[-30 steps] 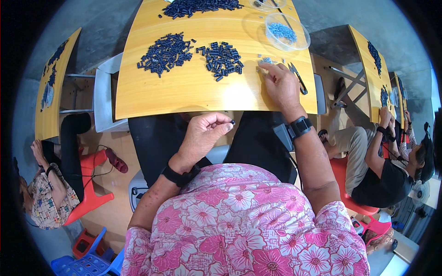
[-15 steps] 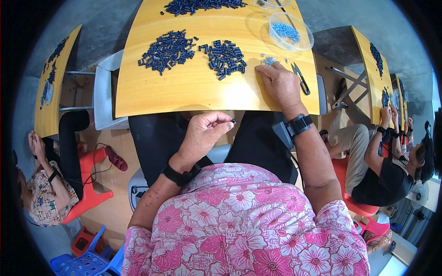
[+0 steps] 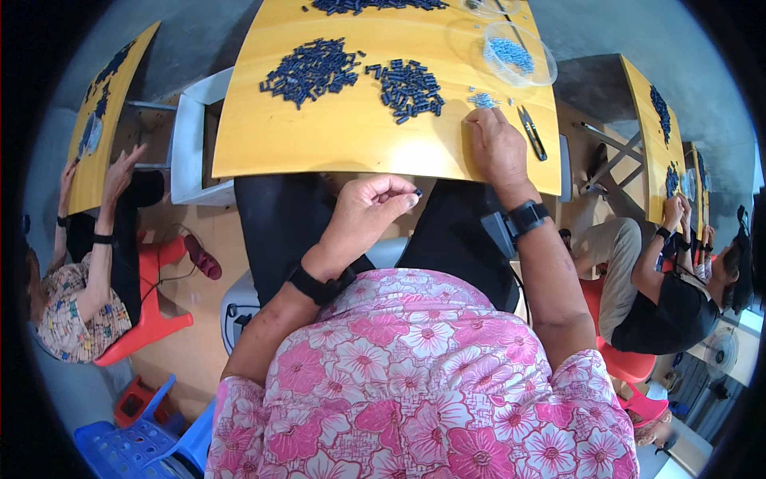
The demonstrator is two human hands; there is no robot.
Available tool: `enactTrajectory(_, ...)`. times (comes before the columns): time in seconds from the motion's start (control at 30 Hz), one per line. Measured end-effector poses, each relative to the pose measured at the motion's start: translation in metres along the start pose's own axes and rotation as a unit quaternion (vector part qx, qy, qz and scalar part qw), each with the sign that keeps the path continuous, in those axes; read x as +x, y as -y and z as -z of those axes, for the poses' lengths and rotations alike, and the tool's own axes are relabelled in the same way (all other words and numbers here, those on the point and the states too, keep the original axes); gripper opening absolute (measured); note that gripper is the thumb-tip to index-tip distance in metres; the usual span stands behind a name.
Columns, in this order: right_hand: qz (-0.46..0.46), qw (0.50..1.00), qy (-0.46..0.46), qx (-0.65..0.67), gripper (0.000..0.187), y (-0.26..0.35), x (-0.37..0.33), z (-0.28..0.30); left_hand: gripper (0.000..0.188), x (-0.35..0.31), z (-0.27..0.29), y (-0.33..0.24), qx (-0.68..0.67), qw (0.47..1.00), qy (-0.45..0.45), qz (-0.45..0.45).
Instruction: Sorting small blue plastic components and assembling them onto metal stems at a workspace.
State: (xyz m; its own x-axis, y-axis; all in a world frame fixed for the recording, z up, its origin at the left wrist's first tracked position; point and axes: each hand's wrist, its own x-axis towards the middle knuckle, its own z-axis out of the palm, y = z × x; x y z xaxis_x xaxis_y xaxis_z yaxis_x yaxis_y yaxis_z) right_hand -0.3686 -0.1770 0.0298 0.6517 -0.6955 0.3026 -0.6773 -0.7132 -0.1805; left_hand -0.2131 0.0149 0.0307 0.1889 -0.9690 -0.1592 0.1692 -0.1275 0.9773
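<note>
My left hand hovers over my lap just below the yellow table's front edge, pinching a small dark blue piece between thumb and fingers. My right hand rests palm down on the table, fingertips at a few light blue bits; I cannot tell if it holds one. Two heaps of dark blue pieces lie farther back. Small snips lie just right of my right hand.
A clear dish with light blue bits stands at the back right. A white stool sits left of the table. Other people work at yellow tables on the left and right. Blue crate at lower left.
My right hand stays by the light blue bits, shifting only slightly. My left hand keeps its pinch over my lap. The person on the left has raised a hand to their table.
</note>
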Motion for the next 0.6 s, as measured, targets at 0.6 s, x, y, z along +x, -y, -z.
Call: enactTrajectory(0.6, 0.139, 0.949, 0.126, 0.254, 0.016, 0.076, -0.045, 0.047, 0.015, -0.018, 0.007, -0.001, -0.001, 1.000, -0.010, -0.029)
